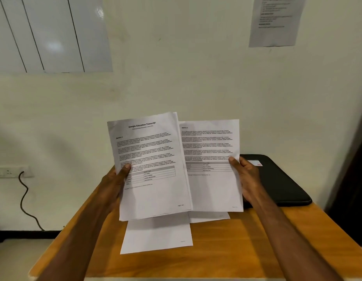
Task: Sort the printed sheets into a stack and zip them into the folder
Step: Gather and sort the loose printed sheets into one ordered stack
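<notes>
My left hand (117, 182) grips a small stack of printed sheets (151, 167), lifted above the table, its top page headed "Sample Education Transcript". My right hand (246, 177) holds a single printed sheet (211, 165) by its right edge, upright beside the stack and overlapping it slightly. Two more sheets lie flat on the wooden table underneath: one (157, 234) toward me, another (210, 217) mostly hidden behind the held pages. A black zip folder (281, 181) lies closed at the table's far right corner, just behind my right hand.
The small wooden table (226, 250) stands against a pale wall. A wall socket (11, 171) with a black cable (24, 199) hangs at the left. A whiteboard (48, 33) and a printed notice (275, 21) hang on the wall above.
</notes>
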`<state>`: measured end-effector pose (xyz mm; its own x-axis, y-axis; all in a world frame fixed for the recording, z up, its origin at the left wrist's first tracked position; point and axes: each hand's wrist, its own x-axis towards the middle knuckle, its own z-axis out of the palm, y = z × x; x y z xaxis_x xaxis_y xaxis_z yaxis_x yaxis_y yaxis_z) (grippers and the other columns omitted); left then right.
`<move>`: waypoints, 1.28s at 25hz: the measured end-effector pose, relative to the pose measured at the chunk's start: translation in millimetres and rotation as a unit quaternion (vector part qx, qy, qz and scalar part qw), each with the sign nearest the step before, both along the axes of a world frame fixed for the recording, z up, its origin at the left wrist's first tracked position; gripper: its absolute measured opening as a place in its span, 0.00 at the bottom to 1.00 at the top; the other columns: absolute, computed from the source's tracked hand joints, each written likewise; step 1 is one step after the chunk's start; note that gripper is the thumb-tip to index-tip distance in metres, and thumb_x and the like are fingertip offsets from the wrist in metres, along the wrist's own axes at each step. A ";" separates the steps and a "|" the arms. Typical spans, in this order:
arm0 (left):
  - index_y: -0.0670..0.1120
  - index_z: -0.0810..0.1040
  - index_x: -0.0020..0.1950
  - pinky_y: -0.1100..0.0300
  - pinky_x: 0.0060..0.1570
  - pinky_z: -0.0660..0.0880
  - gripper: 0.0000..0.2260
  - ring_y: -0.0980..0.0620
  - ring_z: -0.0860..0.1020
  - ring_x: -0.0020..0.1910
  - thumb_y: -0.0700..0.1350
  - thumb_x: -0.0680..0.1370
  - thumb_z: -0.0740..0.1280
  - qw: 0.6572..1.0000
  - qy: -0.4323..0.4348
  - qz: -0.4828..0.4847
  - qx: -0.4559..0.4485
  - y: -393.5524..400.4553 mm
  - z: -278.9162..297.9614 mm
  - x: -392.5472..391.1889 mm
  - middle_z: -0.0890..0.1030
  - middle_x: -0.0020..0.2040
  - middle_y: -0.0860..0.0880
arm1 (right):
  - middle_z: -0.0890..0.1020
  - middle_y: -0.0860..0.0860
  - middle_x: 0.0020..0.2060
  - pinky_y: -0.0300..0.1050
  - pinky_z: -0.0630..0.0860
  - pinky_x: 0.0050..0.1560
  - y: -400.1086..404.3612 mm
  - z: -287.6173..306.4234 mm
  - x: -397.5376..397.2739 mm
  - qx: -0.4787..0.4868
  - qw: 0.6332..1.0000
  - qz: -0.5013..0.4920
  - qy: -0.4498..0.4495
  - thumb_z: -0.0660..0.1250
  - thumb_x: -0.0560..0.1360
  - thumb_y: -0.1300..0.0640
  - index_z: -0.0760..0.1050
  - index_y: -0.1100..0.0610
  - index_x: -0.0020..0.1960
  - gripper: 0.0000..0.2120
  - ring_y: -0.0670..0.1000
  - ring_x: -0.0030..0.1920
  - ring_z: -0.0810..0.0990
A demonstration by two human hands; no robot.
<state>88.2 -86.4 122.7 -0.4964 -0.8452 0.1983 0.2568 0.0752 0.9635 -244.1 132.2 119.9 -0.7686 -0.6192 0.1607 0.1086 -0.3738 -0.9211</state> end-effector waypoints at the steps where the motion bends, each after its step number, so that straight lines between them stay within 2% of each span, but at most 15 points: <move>1: 0.44 0.78 0.66 0.58 0.36 0.85 0.23 0.48 0.89 0.41 0.58 0.77 0.73 1.000 0.006 -0.004 0.000 1.4 1.8 -4.0 0.90 0.47 0.48 | 0.88 0.54 0.52 0.48 0.85 0.48 -3.6 0.8 4.4 -0.004 1.000 0.010 -0.004 0.73 0.78 0.58 0.82 0.57 0.61 0.12 0.55 0.50 0.88; 3: 0.45 0.78 0.63 0.60 0.35 0.84 0.13 0.51 0.88 0.39 0.51 0.82 0.67 1.000 0.006 -0.015 0.008 3.4 5.2 -12.6 0.89 0.43 0.50 | 0.88 0.55 0.51 0.47 0.86 0.47 -11.4 1.7 12.7 -0.011 1.000 0.024 -0.009 0.73 0.78 0.59 0.82 0.58 0.60 0.11 0.55 0.50 0.88; 6: 0.47 0.80 0.60 0.60 0.36 0.84 0.11 0.51 0.88 0.41 0.52 0.82 0.68 1.000 -0.016 -0.009 0.004 8.1 9.9 -23.2 0.90 0.45 0.50 | 0.88 0.56 0.52 0.50 0.85 0.49 -23.5 2.4 24.6 0.000 0.999 0.046 -0.009 0.73 0.78 0.57 0.82 0.58 0.60 0.12 0.57 0.52 0.88; 8: 0.48 0.81 0.62 0.50 0.46 0.86 0.15 0.46 0.89 0.48 0.56 0.80 0.70 1.000 -0.017 -0.009 -0.005 10.0 10.5 -28.3 0.89 0.53 0.45 | 0.87 0.56 0.55 0.56 0.83 0.57 -31.2 2.0 32.7 -0.005 0.998 0.066 -0.015 0.73 0.78 0.57 0.82 0.59 0.62 0.13 0.58 0.56 0.87; 10: 0.47 0.81 0.65 0.37 0.57 0.83 0.24 0.39 0.87 0.55 0.62 0.76 0.74 1.000 -0.008 -0.015 -0.013 8.6 6.1 -33.5 0.87 0.57 0.42 | 0.86 0.58 0.58 0.58 0.81 0.62 -39.3 1.1 40.6 -0.016 0.996 0.080 -0.021 0.73 0.78 0.59 0.80 0.61 0.64 0.16 0.59 0.59 0.85; 12: 0.46 0.81 0.65 0.34 0.60 0.80 0.29 0.36 0.86 0.57 0.63 0.72 0.77 1.000 -0.002 -0.009 0.010 9.9 1.2 -40.3 0.87 0.59 0.41 | 0.86 0.58 0.58 0.59 0.81 0.62 -45.5 -1.3 48.0 -0.012 0.996 0.091 -0.021 0.73 0.78 0.60 0.80 0.62 0.65 0.16 0.60 0.59 0.85; 13: 0.45 0.82 0.65 0.36 0.60 0.81 0.28 0.36 0.86 0.57 0.61 0.73 0.77 1.000 -0.004 -0.002 0.024 10.9 -2.2 -43.9 0.87 0.59 0.42 | 0.86 0.58 0.57 0.60 0.81 0.62 -48.1 -2.9 51.7 -0.005 0.995 0.096 -0.018 0.73 0.78 0.59 0.80 0.61 0.64 0.16 0.61 0.59 0.85; 17: 0.49 0.82 0.58 0.47 0.52 0.84 0.09 0.42 0.87 0.50 0.52 0.81 0.70 0.999 -0.026 0.035 0.027 23.6 -12.9 -58.9 0.88 0.52 0.48 | 0.88 0.57 0.52 0.61 0.82 0.59 -55.0 -11.9 63.6 0.034 0.995 0.089 -0.028 0.74 0.77 0.55 0.84 0.56 0.60 0.12 0.62 0.54 0.86; 18: 0.50 0.82 0.57 0.47 0.52 0.84 0.08 0.44 0.87 0.49 0.52 0.82 0.69 0.998 -0.028 0.045 0.021 26.1 -15.4 -61.6 0.88 0.52 0.48 | 0.88 0.57 0.51 0.60 0.83 0.57 -57.1 -12.8 67.5 0.038 0.995 0.080 -0.042 0.75 0.76 0.54 0.84 0.56 0.58 0.12 0.62 0.52 0.87; 20: 0.49 0.82 0.58 0.51 0.49 0.86 0.09 0.49 0.88 0.45 0.52 0.82 0.69 0.998 -0.020 0.064 0.006 31.1 -19.0 -65.5 0.88 0.52 0.49 | 0.87 0.59 0.49 0.57 0.83 0.53 -61.1 -14.6 70.7 0.034 0.994 0.077 -0.075 0.79 0.70 0.45 0.85 0.57 0.55 0.20 0.63 0.47 0.86; 21: 0.48 0.82 0.59 0.55 0.46 0.86 0.09 0.50 0.88 0.44 0.51 0.83 0.68 0.997 -0.016 0.072 0.002 33.0 -20.8 -66.8 0.88 0.52 0.50 | 0.87 0.60 0.49 0.58 0.81 0.53 -62.5 -15.0 69.6 0.021 0.990 0.098 -0.095 0.78 0.69 0.40 0.85 0.57 0.55 0.23 0.63 0.47 0.85; 23: 0.46 0.82 0.60 0.57 0.43 0.86 0.10 0.52 0.88 0.43 0.49 0.83 0.68 0.997 -0.002 0.079 -0.006 36.7 -22.7 -68.5 0.88 0.51 0.51 | 0.87 0.58 0.52 0.57 0.78 0.54 -59.6 -11.4 71.4 0.001 0.982 0.148 -0.120 0.68 0.77 0.36 0.85 0.53 0.57 0.22 0.63 0.48 0.84; 25: 0.47 0.82 0.59 0.60 0.40 0.85 0.08 0.53 0.88 0.43 0.49 0.83 0.68 0.996 0.004 0.083 -0.015 40.9 -20.9 -69.4 0.88 0.49 0.54 | 0.88 0.54 0.53 0.57 0.79 0.56 -57.9 -10.3 72.3 0.008 0.990 0.126 -0.067 0.65 0.80 0.40 0.84 0.51 0.59 0.18 0.61 0.51 0.86; 28: 0.47 0.82 0.61 0.63 0.39 0.83 0.10 0.53 0.88 0.45 0.50 0.83 0.68 0.997 -0.004 0.069 -0.044 43.4 -19.9 -68.7 0.88 0.51 0.53 | 0.88 0.51 0.53 0.58 0.82 0.60 -59.1 -11.6 75.7 0.022 0.997 0.068 0.035 0.73 0.78 0.52 0.82 0.54 0.61 0.13 0.55 0.53 0.87; 32: 0.50 0.81 0.64 0.51 0.51 0.85 0.14 0.46 0.87 0.52 0.55 0.81 0.70 0.997 -0.017 0.043 -0.059 41.1 -29.2 -65.5 0.88 0.55 0.51 | 0.88 0.52 0.54 0.58 0.81 0.62 -60.0 -13.0 72.8 0.036 0.997 0.060 0.033 0.72 0.79 0.56 0.82 0.55 0.62 0.12 0.55 0.54 0.87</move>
<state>22.7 -45.4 93.6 -0.4318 -0.8561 0.2839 0.2126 0.2093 0.9545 -171.3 72.2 106.9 -0.6769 -0.7185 0.1598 0.0874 -0.2941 -0.9518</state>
